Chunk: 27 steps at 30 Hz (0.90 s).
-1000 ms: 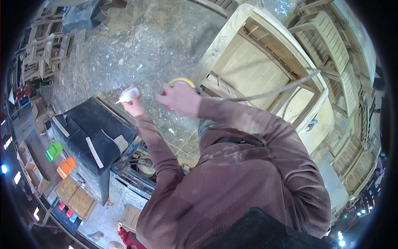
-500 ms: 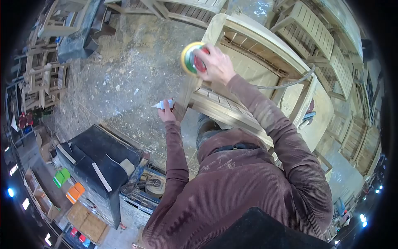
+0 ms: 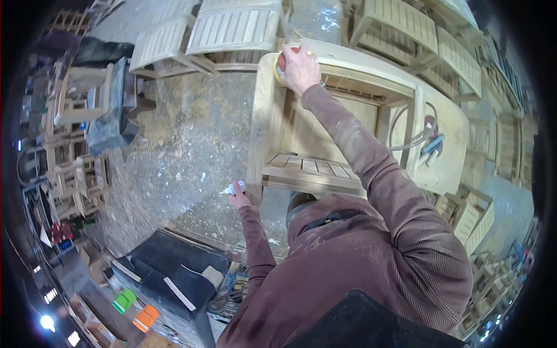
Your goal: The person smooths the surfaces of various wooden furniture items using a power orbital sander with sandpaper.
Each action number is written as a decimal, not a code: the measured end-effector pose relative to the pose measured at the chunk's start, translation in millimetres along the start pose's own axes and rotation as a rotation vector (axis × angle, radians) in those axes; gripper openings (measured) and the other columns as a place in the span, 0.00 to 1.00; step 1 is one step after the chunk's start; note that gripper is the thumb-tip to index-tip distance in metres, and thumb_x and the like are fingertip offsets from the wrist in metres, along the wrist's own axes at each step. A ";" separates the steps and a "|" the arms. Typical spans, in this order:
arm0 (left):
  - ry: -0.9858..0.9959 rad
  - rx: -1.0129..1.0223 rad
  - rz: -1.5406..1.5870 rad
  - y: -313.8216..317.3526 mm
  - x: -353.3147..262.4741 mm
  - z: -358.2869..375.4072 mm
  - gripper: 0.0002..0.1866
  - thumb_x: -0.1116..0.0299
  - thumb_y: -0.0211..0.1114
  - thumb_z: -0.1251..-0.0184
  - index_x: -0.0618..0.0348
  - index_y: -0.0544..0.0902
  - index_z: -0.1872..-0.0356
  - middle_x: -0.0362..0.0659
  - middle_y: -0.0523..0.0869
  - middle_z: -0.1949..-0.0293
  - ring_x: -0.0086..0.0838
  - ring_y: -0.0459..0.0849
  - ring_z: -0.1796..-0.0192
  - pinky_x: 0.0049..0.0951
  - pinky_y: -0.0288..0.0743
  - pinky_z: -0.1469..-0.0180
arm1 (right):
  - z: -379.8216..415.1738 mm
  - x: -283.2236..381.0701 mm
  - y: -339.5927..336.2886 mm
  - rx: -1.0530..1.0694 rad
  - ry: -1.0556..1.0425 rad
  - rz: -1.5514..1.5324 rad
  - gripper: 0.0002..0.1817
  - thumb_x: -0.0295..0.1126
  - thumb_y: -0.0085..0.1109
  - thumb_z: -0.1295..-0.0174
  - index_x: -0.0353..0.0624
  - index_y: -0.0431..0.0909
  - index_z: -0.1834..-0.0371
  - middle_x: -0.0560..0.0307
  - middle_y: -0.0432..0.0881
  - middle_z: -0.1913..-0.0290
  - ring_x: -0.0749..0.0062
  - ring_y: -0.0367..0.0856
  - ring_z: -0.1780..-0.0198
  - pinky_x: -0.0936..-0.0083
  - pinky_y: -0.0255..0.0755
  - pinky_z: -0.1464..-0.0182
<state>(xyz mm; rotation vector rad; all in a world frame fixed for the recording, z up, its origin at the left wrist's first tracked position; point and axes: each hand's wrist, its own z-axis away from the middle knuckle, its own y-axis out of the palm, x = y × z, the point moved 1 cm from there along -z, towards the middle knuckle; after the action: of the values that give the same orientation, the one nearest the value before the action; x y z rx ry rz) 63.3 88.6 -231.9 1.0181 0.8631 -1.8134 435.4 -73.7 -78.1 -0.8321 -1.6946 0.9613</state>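
Observation:
My right hand [image 3: 301,71] is wrapped round a round sander [image 3: 285,60] with a red top and a yellow rim. The sander sits at the upper left corner of a pale wooden bench frame [image 3: 264,116]. Low on the left, my left hand [image 3: 239,199] grips a small white bottle [image 3: 235,188], its pointed tip turned left, beside the lower end of the frame's leg. A slatted part [image 3: 316,165] of the frame lies in front of my body.
Slatted wooden chairs [image 3: 232,32] stand at the top, with more at the upper right [image 3: 400,23]. A black-covered bench [image 3: 174,261] is at the lower left. A grey hose [image 3: 406,145] curves by the frame's right side.
My right hand has carried the sander from the frame's near left side up to its far corner. The view has shifted, and my left hand still holds the bottle.

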 end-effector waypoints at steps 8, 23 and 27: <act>-0.101 -0.014 0.055 6.7 -16.2 7.6 0.23 0.53 0.62 0.35 0.67 0.75 0.56 0.48 0.83 0.61 0.31 0.81 0.61 0.33 0.78 0.58 | 48.7 -86.7 -29.7 -0.047 -0.008 0.069 0.22 0.34 0.64 0.54 0.59 0.72 0.52 0.44 0.70 0.55 0.43 0.76 0.57 0.59 0.79 0.64; -0.177 -0.056 -0.008 8.5 -13.2 3.8 0.24 0.53 0.62 0.36 0.67 0.75 0.55 0.49 0.84 0.60 0.33 0.83 0.60 0.33 0.78 0.57 | 92.5 -202.0 -88.7 -0.334 0.612 0.219 0.30 0.41 0.68 0.57 0.58 0.71 0.47 0.47 0.67 0.49 0.50 0.77 0.53 0.61 0.77 0.55; -0.128 -0.047 0.002 4.9 -6.9 -1.4 0.24 0.53 0.63 0.36 0.68 0.75 0.55 0.49 0.85 0.61 0.33 0.83 0.61 0.33 0.78 0.58 | 90.9 -143.3 -58.5 -0.134 0.371 0.206 0.26 0.39 0.65 0.52 0.58 0.72 0.47 0.49 0.67 0.48 0.52 0.73 0.50 0.60 0.78 0.59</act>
<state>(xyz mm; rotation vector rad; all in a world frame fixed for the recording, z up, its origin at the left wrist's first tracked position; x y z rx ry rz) 70.2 90.2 -227.1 0.8626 0.8226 -1.8271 384.3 -243.8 -104.1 -1.2122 -1.3813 0.7751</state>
